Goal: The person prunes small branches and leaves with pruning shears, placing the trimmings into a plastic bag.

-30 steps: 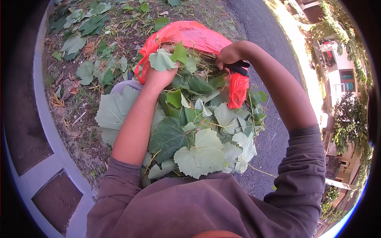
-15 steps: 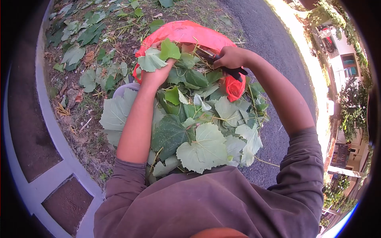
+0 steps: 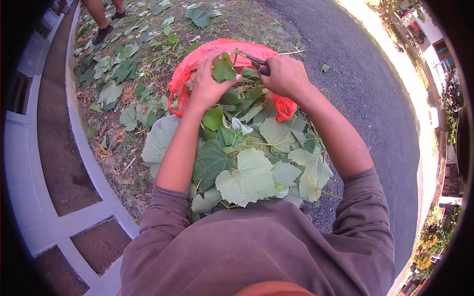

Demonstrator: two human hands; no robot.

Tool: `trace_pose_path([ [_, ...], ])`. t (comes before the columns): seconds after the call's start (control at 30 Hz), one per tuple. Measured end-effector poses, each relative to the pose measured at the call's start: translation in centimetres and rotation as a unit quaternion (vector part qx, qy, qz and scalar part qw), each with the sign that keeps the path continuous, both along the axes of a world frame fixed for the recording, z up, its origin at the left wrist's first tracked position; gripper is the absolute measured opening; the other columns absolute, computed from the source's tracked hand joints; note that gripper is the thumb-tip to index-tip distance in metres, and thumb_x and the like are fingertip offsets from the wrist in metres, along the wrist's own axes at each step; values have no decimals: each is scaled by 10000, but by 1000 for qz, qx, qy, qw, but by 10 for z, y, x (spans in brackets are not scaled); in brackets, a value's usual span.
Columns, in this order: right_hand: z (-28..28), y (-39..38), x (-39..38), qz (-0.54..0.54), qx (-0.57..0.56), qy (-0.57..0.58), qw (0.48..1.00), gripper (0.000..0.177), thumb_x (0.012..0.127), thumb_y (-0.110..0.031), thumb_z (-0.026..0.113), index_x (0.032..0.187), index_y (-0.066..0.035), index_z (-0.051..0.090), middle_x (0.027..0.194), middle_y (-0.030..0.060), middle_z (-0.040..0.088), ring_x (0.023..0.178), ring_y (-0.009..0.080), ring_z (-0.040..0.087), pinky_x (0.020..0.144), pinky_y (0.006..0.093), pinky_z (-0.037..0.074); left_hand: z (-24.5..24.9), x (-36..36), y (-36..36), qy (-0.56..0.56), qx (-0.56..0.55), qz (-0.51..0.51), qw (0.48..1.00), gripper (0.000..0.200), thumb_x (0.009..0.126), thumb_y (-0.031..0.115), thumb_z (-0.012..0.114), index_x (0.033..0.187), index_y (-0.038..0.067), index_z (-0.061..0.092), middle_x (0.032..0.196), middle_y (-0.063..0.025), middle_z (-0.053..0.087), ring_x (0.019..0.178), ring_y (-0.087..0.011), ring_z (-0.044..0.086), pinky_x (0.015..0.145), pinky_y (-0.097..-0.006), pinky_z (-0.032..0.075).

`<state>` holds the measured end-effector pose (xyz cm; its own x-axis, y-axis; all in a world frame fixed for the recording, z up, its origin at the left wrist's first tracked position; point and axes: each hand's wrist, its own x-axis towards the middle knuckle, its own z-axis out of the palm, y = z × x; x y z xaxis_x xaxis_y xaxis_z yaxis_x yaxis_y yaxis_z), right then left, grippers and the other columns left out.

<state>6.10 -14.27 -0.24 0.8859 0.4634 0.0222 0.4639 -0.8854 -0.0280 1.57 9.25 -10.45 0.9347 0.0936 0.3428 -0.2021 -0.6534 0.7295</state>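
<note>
My left hand (image 3: 210,86) holds a small green leaf (image 3: 224,70) by its edge above a red plastic bag (image 3: 212,48). In my right hand (image 3: 284,75) are pruning shears (image 3: 261,66) with dark handles, their blades pointing up and left to the leaf's stem. The bag lies open behind and around both hands, with leaves and stems inside its mouth. A heap of large vine leaves (image 3: 247,177), some pale side up, lies between my forearms and my body.
Cut leaves (image 3: 109,92) are strewn over the soil at the left. Another person's legs (image 3: 97,15) stand at the top left. A concrete kerb (image 3: 81,143) runs down the left side, and an asphalt road (image 3: 365,98) lies on the right.
My right hand has raised the shears to the leaf's stem. My left hand has moved slightly right with the leaf. The view has shifted, and another person's legs now show at the top left.
</note>
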Motion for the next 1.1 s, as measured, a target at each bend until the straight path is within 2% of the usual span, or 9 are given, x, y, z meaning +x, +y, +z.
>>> trace_pose_path([
  [0.2,5,-14,-5,-45,120,27,991,390,907,-392,668,902,-18,779,872,216,761,859,405,758,802,521,605,6,-3,-7,-43,70,30,996,1029,762,349,918,1621,116,401,1551,-166,554,1456,-353,520,1228,-485,402],
  [0.37,-5,-26,-5,-44,211,97,972,426,913,-450,702,943,-38,803,822,192,761,836,373,760,792,490,595,41,7,-12,-20,68,-65,995,942,831,471,866,1590,84,464,1601,-174,513,1527,-339,422,1278,-501,233],
  [0.4,-6,-27,-8,-46,215,101,970,426,913,-450,702,943,-38,803,822,192,761,836,373,760,792,490,595,42,11,-15,-28,9,-63,998,734,906,436,817,1497,59,599,1448,-171,666,1395,-306,584,1203,-477,371],
  [0.53,-23,-27,-13,-50,323,193,925,486,921,-482,736,937,0,788,726,124,719,711,260,721,711,406,555,46,16,-20,-25,-18,-64,997,396,963,314,772,1252,44,781,1132,-139,810,1084,-235,762,912,-387,584],
  [0.67,-28,-26,-11,-54,334,236,911,500,929,-492,742,891,6,770,732,84,722,687,201,705,685,369,540,61,4,-19,16,-27,-63,997,332,1018,291,726,1239,51,787,1134,-93,813,1107,-166,729,1062,-407,486],
  [0.77,-35,-25,-14,-63,319,259,909,480,922,-492,720,1010,-28,806,769,143,731,740,302,718,727,440,537,71,-7,-17,-90,181,-27,979,309,1043,288,682,1224,61,787,1082,-84,825,1080,-192,749,1160,-452,385],
  [0.83,-50,-24,-15,-61,381,296,874,469,949,-460,743,906,8,741,770,55,709,695,162,678,671,345,523,77,-13,-13,16,123,-33,992,297,1053,282,656,1216,67,781,1053,-60,829,1103,-218,746,1218,-480,290],
  [1.03,-55,3,-39,-86,406,348,841,371,978,-393,729,1019,-25,713,870,21,685,745,120,621,679,302,489,69,-40,-17,-1,65,-52,997,246,1051,252,629,1175,99,778,903,-37,811,1013,-251,727,1165,-475,334],
  [1.1,-61,14,-49,-87,493,388,774,343,990,-373,714,1014,-31,717,890,15,681,791,117,622,713,293,488,60,-47,-16,-36,75,-36,996,240,1051,250,625,1152,96,778,873,-45,803,941,-261,715,1122,-468,358],
])
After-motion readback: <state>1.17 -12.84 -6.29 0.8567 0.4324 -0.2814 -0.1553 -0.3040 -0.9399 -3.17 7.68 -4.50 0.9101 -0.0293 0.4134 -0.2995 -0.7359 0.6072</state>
